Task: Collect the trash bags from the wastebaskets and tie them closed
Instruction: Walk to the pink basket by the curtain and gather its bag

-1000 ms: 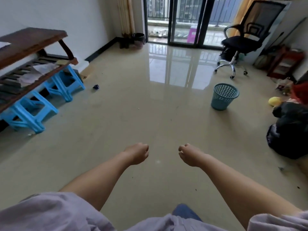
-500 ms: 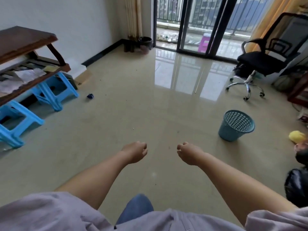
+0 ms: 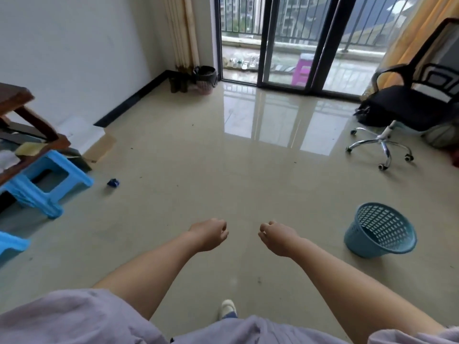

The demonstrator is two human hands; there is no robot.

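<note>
Wastebasket (image 3: 380,230) right of both hands (image 3: 210,233)

Count, head view:

- Hands: 2. Left hand (image 3: 210,233) and right hand (image 3: 277,235), both with fingers curled, holding nothing.
- Wastebaskets: 2. One blue mesh wastebasket (image 3: 380,230), tilted, just right of the right hand; one dark-lined wastebasket (image 3: 205,79) well beyond the left hand, by the glass door.
- Blue plastic stools (image 3: 47,187): 2, both far left of the left hand, the nearer one cut off by the frame edge.
- Office chairs (image 3: 407,103): 1, far beyond and right of the right hand.
- Small blue scraps (image 3: 113,182) on the floor: 1, left of and beyond the left hand.
</note>
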